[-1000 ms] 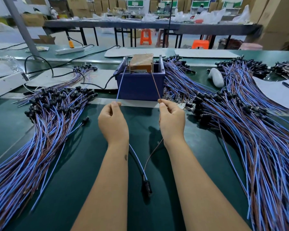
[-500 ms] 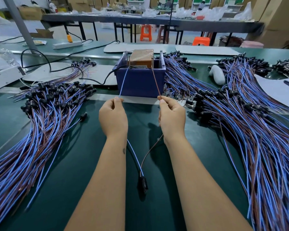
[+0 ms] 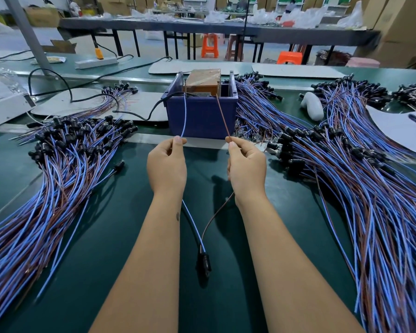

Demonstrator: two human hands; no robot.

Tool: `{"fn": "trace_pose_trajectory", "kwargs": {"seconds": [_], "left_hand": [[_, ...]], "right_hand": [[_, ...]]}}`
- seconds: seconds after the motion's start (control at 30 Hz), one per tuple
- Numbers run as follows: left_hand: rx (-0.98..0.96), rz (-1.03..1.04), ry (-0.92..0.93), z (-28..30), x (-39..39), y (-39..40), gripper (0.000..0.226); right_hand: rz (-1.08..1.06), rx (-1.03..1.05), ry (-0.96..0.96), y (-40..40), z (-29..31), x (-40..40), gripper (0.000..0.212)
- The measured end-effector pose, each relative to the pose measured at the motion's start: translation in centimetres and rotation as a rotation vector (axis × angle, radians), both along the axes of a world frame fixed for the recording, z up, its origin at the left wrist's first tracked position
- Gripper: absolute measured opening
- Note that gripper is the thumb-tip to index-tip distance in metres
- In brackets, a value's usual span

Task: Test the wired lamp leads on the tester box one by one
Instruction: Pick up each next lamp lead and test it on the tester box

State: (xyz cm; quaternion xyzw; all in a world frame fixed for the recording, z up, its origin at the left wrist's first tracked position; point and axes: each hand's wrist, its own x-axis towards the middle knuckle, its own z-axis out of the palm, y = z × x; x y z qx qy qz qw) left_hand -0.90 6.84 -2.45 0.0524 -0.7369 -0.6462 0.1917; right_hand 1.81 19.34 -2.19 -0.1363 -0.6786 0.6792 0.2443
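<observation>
Head view: blue tester box (image 3: 202, 116) on green bench (image 3: 106, 236) w/ an orange-brown block (image 3: 203, 80) inside. L hand (image 3: 167, 164) pinches blue lead (image 3: 184, 114), R hand (image 3: 246, 168) pinches brown lead (image 3: 222, 116); both run up & away to box top, tips at its rim. Black lamp holder (image 3: 203, 265) lies btwn forearms. Lead piles either side

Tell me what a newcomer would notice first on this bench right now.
Two big heaps of blue and brown wired lamp leads, one fanning left and a larger one right. Between them, at centre, the left hand pinches a thin blue wire and the right hand a thin brown wire, both reaching up into the dark blue plastic tester box.
</observation>
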Motion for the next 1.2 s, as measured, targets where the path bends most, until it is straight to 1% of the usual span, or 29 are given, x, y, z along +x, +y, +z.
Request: {"fn": "trace_pose_trajectory", "kwargs": {"seconds": [0.3,0.47,0.6,1.2], "left_hand": [[-0.047,-0.061,0.018,-0.04,0.15,0.27,0.024],[0.007,-0.058,-0.005,-0.05,-0.1,0.15,0.025],[0.014,-0.064,-0.027,-0.09,-0.32,-0.01,0.027],[-0.095,-0.125,-0.096,-0.43,-0.39,0.05,0.022]], "right_hand": [[-0.003,-0.019,-0.001,-0.03,0.01,0.01,0.02],[-0.005,-0.012,0.0,-0.04,0.01,0.05,0.019],[0.004,-0.009,0.006,-0.11,0.07,0.19,0.02],[-0.008,-0.024,0.017,-0.15,0.3,0.42,0.02]]}}
